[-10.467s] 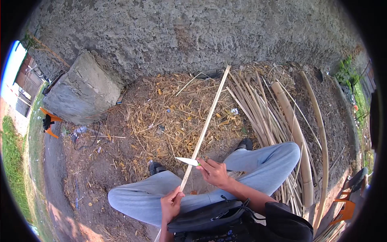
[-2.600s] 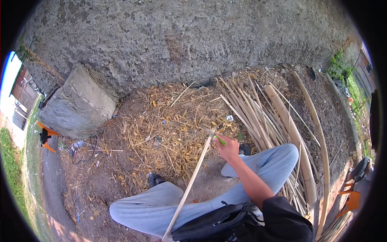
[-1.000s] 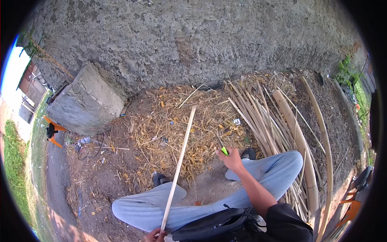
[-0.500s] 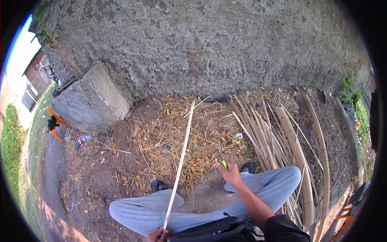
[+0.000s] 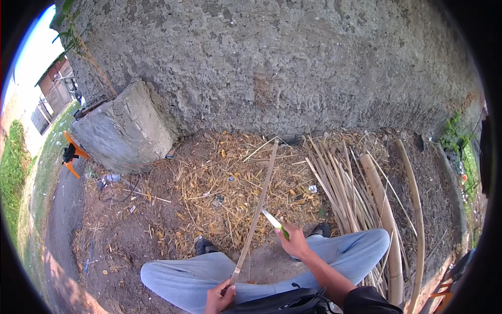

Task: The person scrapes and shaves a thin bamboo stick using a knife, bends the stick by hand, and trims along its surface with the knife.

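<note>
My left hand (image 5: 220,297), low in the view near the lap, pinches the near end of a long bamboo strip (image 5: 257,212). The strip slants up and away from me, its far end over the littered ground near the wall. In my right hand (image 5: 294,243) is a knife (image 5: 271,219) with a green handle, fingers wrapped round it. Its pale blade points up and left, the tip close to the strip's right edge; whether they touch I cannot tell.
To the right lie a bundle of split bamboo strips (image 5: 334,183), a thick bamboo pole (image 5: 384,209) and a thinner pole (image 5: 413,204). A rough wall (image 5: 314,63) rises ahead, with a concrete block (image 5: 125,131) at left. Dry leaves and shavings (image 5: 209,183) cover the ground.
The strip has shifted right and now shows a darker face. My left hand has moved up and right. The knife blade has swung into view beside the strip, my right hand slightly lower.
</note>
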Tool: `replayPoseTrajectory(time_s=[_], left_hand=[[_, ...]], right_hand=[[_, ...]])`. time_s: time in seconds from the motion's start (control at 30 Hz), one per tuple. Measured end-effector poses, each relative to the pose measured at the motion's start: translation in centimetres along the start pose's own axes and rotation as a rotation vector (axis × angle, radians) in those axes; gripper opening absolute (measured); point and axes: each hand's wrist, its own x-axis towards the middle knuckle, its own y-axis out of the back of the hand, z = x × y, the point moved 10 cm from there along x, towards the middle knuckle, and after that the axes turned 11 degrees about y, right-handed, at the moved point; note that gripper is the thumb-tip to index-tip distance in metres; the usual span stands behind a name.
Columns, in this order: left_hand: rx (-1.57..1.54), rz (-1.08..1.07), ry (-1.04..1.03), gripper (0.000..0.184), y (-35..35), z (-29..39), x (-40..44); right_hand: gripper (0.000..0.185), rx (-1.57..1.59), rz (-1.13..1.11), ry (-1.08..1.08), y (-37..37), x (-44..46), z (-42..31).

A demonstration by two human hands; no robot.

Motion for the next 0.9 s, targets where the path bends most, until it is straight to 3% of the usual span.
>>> replayPoseTrajectory(time_s=[0.17, 0.27, 0.37, 0.43, 0.57, 0.67, 0.73, 0.77, 0.83, 0.9], left_hand=[[0.134, 0.046, -0.177, 0.039, -0.2, 1.3, 0.4], [0.194, 0.018, -0.065, 0.036, -0.1, 0.1, 0.8], [0.048, -0.038, -0.122, 0.029, -0.6, -0.5, 1.6], [0.055, -0.043, -0.114, 0.032, -0.5, -0.4, 1.3], [0.149, 0.000, -0.180, 0.037, -0.3, 1.9, 0.9], [0.237, 0.062, -0.245, 0.039, -0.4, 4.9, -0.3], [0.249, 0.062, -0.231, 0.039, -0.4, 4.3, 0.0], [0.263, 0.062, -0.232, 0.039, -0.4, 4.1, 0.3], [0.251, 0.061, -0.207, 0.038, -0.5, 3.6, 0.8], [0.240, 0.061, -0.176, 0.037, -0.8, 3.4, 1.1]], right_hand=[[0.031, -0.014, -0.046, -0.085, -1.2, -0.5, 1.3], [0.033, 0.140, -0.003, -0.181, -1.6, -1.2, 2.5], [0.036, 0.206, -0.046, -0.261, -2.5, -2.0, 4.0], [0.040, 0.606, 0.065, -0.544, -3.8, -3.5, 6.5], [0.043, 0.698, 0.135, -0.674, -3.9, -4.2, 7.7], [0.041, 0.589, 0.126, -0.633, -3.2, -4.2, 7.5], [0.038, 0.094, -0.010, -0.339, -2.0, -2.7, 5.2], [0.038, 0.094, -0.017, -0.348, -2.0, -2.6, 4.1], [0.033, -0.005, 0.027, -0.014, -1.3, -1.1, -2.0], [0.032, 0.015, 0.001, 0.040, -2.4, -2.0, -3.1]])
